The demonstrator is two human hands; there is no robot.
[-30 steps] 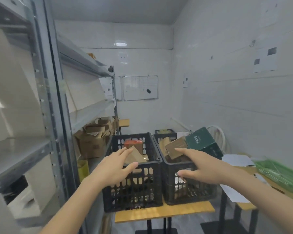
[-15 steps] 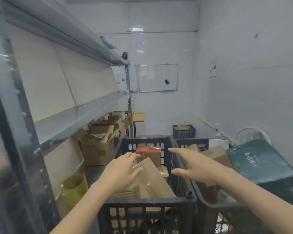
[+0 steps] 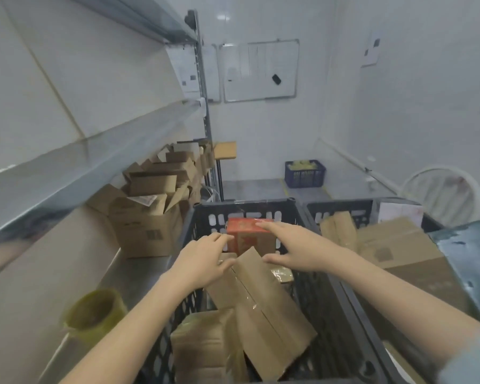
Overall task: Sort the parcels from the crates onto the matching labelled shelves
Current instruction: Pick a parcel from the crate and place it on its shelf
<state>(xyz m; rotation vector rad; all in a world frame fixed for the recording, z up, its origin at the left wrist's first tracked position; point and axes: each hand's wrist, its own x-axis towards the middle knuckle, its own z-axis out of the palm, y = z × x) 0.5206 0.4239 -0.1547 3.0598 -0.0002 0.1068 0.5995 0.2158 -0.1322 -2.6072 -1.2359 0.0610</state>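
Fingers [image 3: 272,228] straight, right hand [image 3: 297,249] touching red parcel [image 3: 243,227]

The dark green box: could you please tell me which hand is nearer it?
Right. The right hand is over the black crate left of the dark green box; the left hand lies farther left.

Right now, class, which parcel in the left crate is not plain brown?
The red box by the far wall of the crate, between the left hand and right hand; the rest are brown cardboard.
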